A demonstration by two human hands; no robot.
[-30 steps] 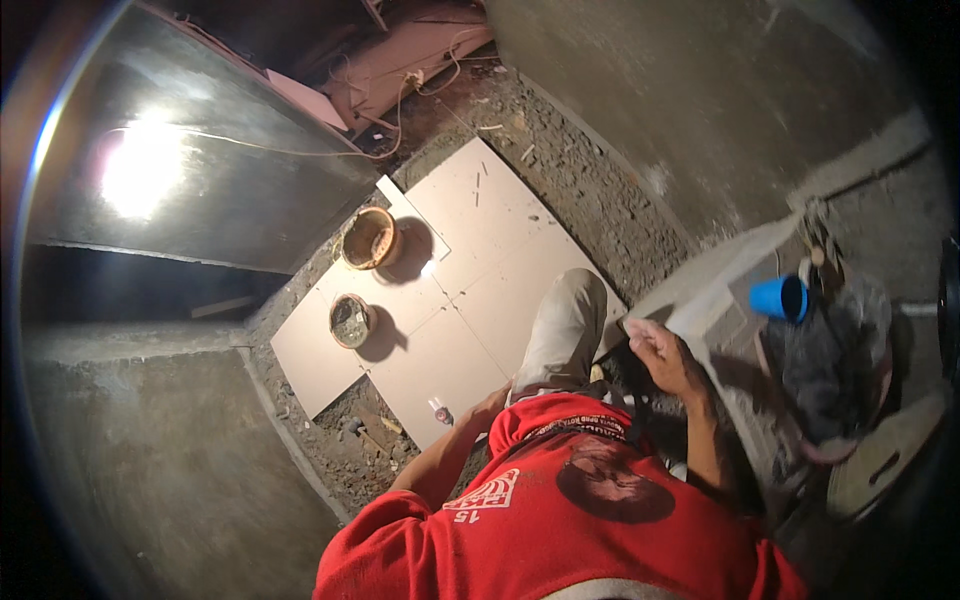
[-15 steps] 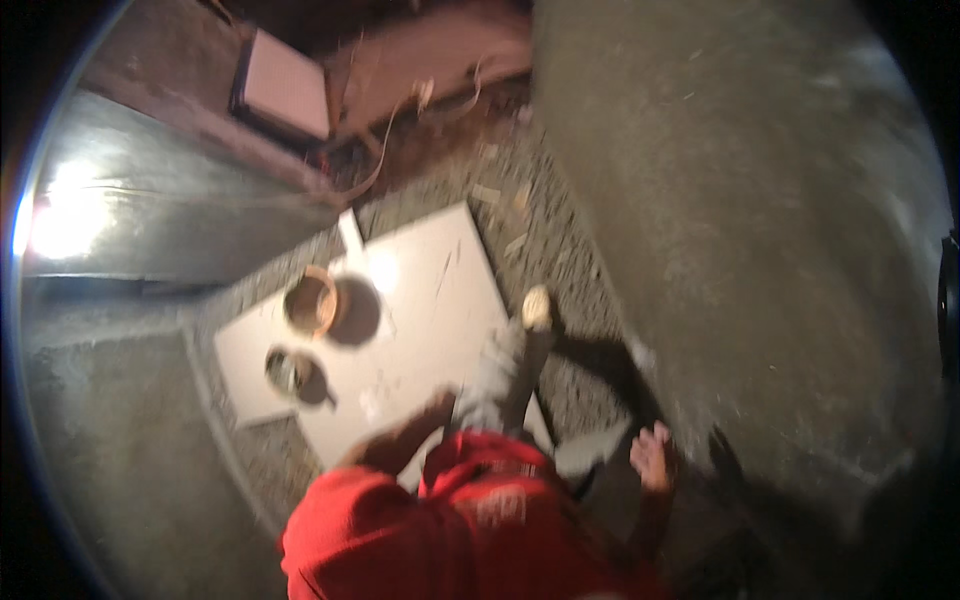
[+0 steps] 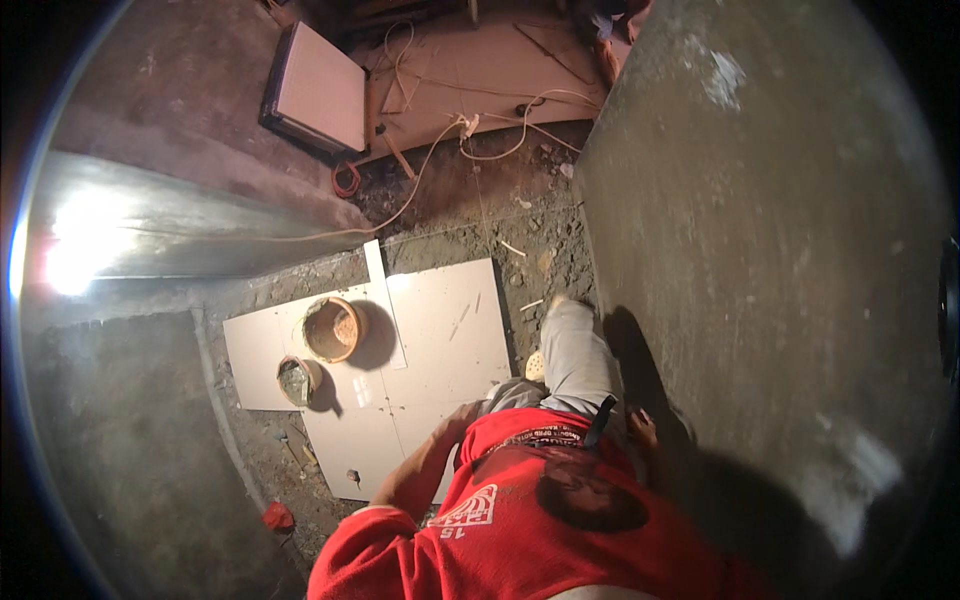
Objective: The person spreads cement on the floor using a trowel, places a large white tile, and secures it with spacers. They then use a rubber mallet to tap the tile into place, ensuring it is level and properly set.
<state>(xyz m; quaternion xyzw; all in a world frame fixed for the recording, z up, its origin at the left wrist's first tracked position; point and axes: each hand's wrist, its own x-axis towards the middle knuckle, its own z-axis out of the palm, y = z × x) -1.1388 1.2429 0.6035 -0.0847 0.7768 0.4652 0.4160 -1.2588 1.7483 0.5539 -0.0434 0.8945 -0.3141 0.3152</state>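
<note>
My left hand (image 3: 463,417) is down at my left thigh, and its fingers are not clearly visible. Close to my right hip, beside the grey-green wall, hangs my right hand (image 3: 642,428), in shadow with its fingers hard to make out. My leg in pale trousers (image 3: 578,355) is stretched forward, with a yellowish clog (image 3: 536,367) below it. Left of my legs, large cream tiles (image 3: 450,315) cover part of the rough floor. On them stand a wide orange-brown bucket (image 3: 335,330) and a smaller bucket (image 3: 299,381) with greyish contents.
A narrow tile strip (image 3: 384,300) lies across the tiles. Bare rough mortar (image 3: 530,250) runs ahead toward a pale cable (image 3: 430,165). A boxy stack with a white top (image 3: 320,85) stands far left. Close on my right rises a plastered wall (image 3: 760,250); a red scrap (image 3: 278,516) lies lower left.
My view has turned and steadied, showing more of the far floor. My leg has swung forward. My right hand, spread out to the side before, is now nearer my hip.
</note>
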